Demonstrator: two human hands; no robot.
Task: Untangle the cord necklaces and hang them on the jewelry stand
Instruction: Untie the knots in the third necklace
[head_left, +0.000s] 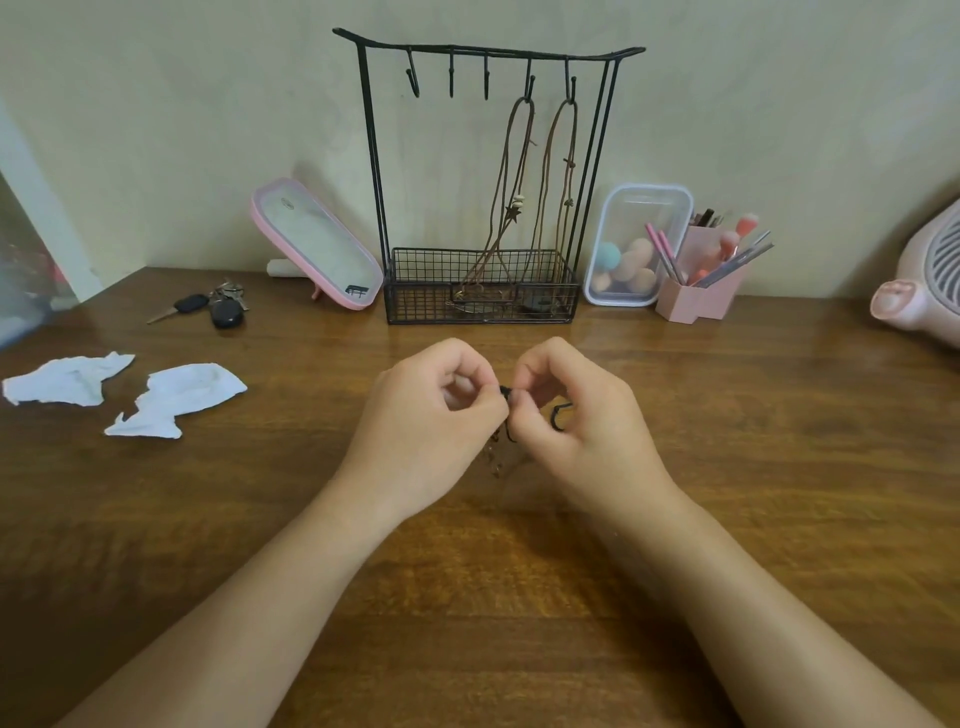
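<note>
A black wire jewelry stand (370, 156) with several hooks and a mesh basket stands at the back of the wooden table. Two brown cord necklaces (519, 171) hang from its two right hooks, their ends lying in the basket. In front of the stand, my left hand (431, 421) and my right hand (576, 421) meet above the table, both pinching a black cord necklace (558, 415). A loop of it shows by my right fingers, and a small chain dangles between my hands. Most of the cord is hidden by my fingers.
A pink-framed mirror (317, 244) leans left of the stand, with keys (218, 306) and two crumpled tissues (176, 397) further left. A clear box of sponges (636, 244), a pink brush holder (698, 296) and a pink fan (930, 291) stand to the right.
</note>
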